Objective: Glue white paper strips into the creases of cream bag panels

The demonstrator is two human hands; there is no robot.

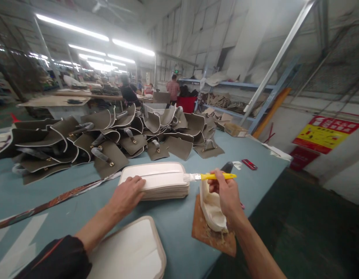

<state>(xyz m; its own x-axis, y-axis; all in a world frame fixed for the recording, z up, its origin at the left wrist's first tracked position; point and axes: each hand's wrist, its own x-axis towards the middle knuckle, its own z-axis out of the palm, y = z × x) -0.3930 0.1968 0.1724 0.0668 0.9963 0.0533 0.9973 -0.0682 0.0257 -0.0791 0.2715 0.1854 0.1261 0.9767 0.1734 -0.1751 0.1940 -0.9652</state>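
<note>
A stack of cream rounded panels (164,176) with beige edges lies on the blue-green table. My left hand (129,190) rests on the left part of its top panel, fingers laid out over the surface. In my right hand (225,188) is a paintbrush (206,176) with a yellow handle, its pale bristles touching the right end of the top panel. Below that hand stands a white, crusted glue container (210,211) on a brown board (199,224). Nearer to me lies a second pile of panels (133,248).
Grey-brown bag pieces (179,145) with wrapped handles are heaped across the back of the table (173,221). A patterned strip (60,199) runs along the left. A red object (249,164) lies near the right edge. People (172,87) are far behind.
</note>
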